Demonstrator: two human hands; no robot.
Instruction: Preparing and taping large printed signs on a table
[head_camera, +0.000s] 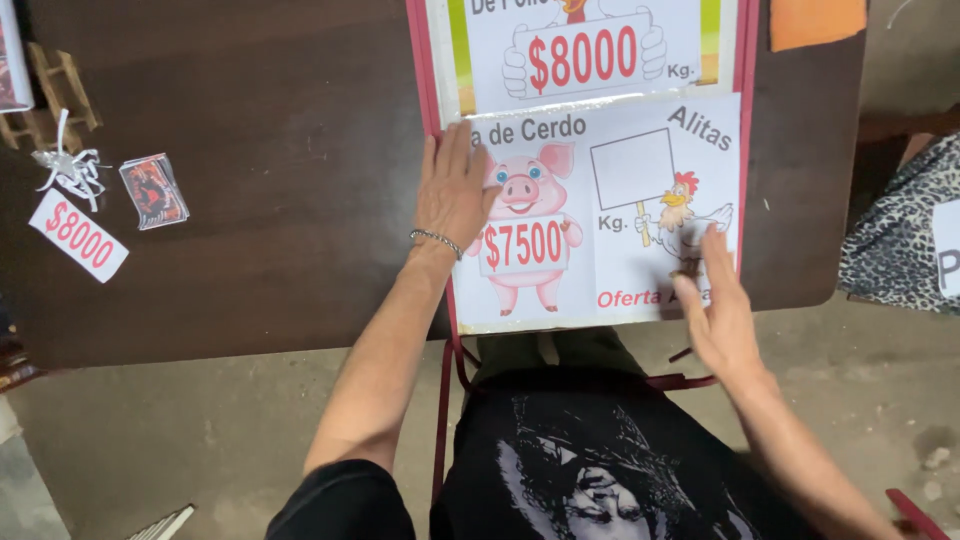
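Note:
A red-framed board (745, 60) lies on a dark wooden table (270, 170), covered with white printed sheets. The nearest sheet on the left shows a pink cartoon pig (525, 225) with a price label; the sheet beside it shows a cartoon chicken (685, 215) holding a blank sign. My left hand (452, 190) rests flat on the pig sheet's left edge, fingers spread, a thin bracelet at the wrist. My right hand (722, 310) hovers open over the lower right corner of the chicken sheet, fingertips touching it.
At the table's left lie a loose white price tag (78, 235), a small stack of cards (153, 190), a white tangle of string (70, 168) and wooden pieces (60, 90). An orange sheet (815, 20) is at top right. Spotted fabric (900, 235) sits at right.

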